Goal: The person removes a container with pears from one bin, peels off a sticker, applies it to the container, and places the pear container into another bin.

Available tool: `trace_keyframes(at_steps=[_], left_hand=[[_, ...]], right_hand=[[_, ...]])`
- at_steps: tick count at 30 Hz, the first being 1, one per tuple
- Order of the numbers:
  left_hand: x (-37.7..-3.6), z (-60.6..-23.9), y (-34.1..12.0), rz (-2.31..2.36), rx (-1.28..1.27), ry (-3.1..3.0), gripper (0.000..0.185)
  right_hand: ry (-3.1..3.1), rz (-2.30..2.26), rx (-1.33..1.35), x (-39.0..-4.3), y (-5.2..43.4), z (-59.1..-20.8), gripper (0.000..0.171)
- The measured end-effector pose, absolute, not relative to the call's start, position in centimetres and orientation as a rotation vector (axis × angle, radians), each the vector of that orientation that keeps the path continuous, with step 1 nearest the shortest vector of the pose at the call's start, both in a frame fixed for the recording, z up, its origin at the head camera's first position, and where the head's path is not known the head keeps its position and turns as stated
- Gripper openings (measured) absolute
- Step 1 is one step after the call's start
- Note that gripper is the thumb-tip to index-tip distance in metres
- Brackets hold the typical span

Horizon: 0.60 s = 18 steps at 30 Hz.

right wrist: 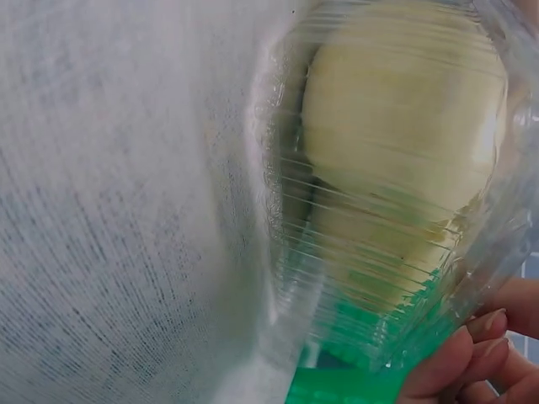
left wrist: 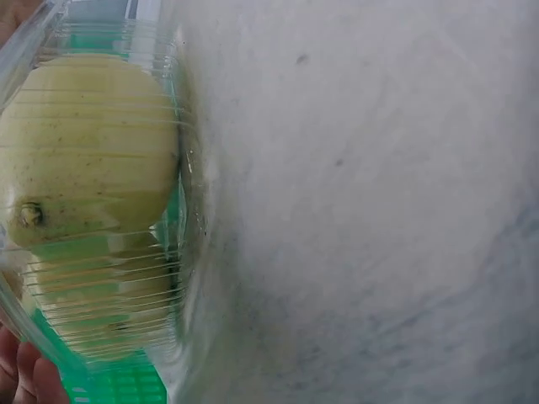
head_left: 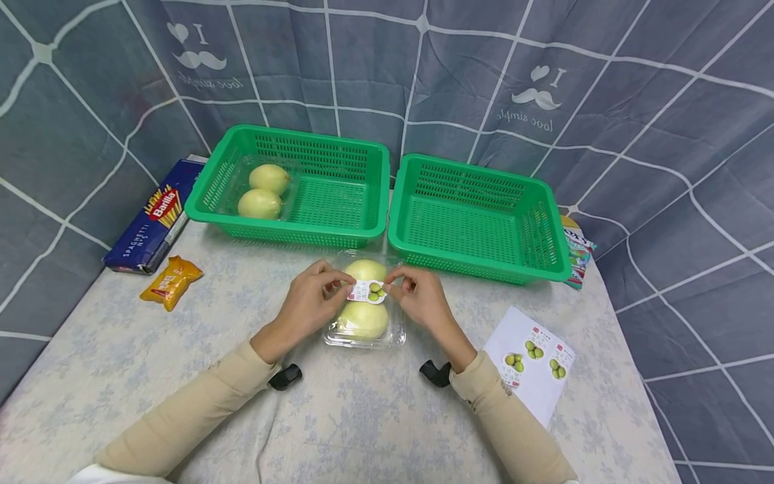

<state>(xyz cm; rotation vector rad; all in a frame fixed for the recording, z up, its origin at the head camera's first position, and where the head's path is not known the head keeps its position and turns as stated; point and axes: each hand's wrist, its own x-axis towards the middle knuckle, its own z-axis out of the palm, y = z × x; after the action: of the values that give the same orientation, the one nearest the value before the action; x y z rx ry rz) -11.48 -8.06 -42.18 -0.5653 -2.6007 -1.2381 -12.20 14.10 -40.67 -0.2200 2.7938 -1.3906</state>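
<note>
A clear plastic clamshell box [head_left: 396, 334] with two pale yellow-green, melon-like fruits [head_left: 364, 320] stands on the table in front of me. Across its lid, between the fruits, lies a small white sticker label [head_left: 367, 292] printed with green fruit. My left hand [head_left: 308, 299] pinches the label's left end between thumb and forefinger. At the opposite end my right hand [head_left: 426, 299] pinches it the same way. Both wrist views look through the box's ribbed side at the fruits [left wrist: 93, 151], with fingers [right wrist: 480, 345] at its edge; the label is hidden there.
Behind the box stand two green baskets, the left one [head_left: 290, 235] holding another box of two fruits [head_left: 260, 204]. A sheet of labels [head_left: 538, 396] lies to the right. Leftward are a spaghetti box [head_left: 142, 232] and an orange packet [head_left: 171, 282]; colourful packets [head_left: 578, 252] sit beside the right basket [head_left: 478, 264].
</note>
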Motion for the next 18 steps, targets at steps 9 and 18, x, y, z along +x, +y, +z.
trace_keyframes(at_steps=[9, 18], left_hand=[[-10.89, -42.12, -8.30, -1.305, -0.603, -2.644, 0.025], [-10.89, -42.53, -8.54, -1.218, -0.670, -2.621, 0.028]], right_hand=[[2.723, -1.407, -0.184, -11.72, 14.36, -40.63, 0.011], [2.712, -1.459, -0.132, -11.49, 14.55, -41.13, 0.019]])
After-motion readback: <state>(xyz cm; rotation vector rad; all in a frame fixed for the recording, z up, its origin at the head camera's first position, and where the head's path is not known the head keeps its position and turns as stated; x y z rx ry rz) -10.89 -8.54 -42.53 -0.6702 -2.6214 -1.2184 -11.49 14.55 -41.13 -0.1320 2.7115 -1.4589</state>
